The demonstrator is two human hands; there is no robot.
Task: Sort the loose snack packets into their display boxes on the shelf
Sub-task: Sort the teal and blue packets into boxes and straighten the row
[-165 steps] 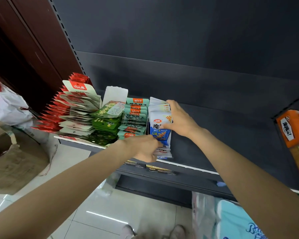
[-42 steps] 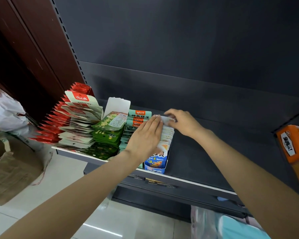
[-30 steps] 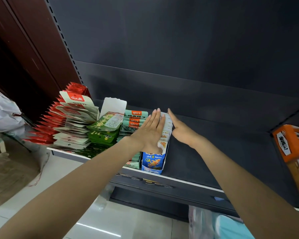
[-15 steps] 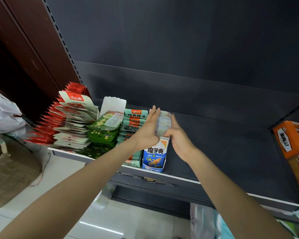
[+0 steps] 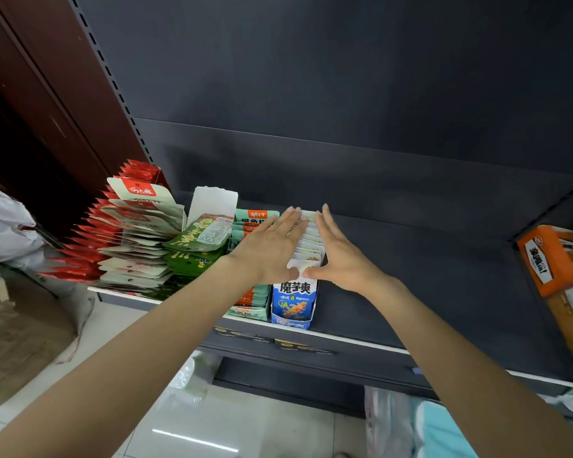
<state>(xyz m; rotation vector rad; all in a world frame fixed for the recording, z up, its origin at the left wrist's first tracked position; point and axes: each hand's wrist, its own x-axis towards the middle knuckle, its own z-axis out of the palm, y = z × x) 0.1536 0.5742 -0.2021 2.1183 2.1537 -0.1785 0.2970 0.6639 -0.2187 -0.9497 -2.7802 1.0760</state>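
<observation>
From my head camera, my left hand point(image 5: 272, 247) and right hand point(image 5: 341, 256) lie flat with straight fingers, thumbs meeting, flanking the row of white snack packets point(image 5: 308, 241) standing in the blue-and-white cardboard display box point(image 5: 294, 300) at the dark grey metal shelf point(image 5: 411, 285) front edge, beside the teal packet box point(image 5: 250, 307).

From my feed the scene is evenly but softly lit from above; the dark shelf back panel point(image 5: 344, 77) soaks up light and stays dim, with a faint shadow smudge low on it. On the floor tiles point(image 5: 192, 439) I see 1 bright streak of glare. The wide lens bows the upright post point(image 5: 113, 84) and stretches both forearms at the bottom corners. The orange box point(image 5: 553, 259) at the right edge looks smeared and soft
</observation>
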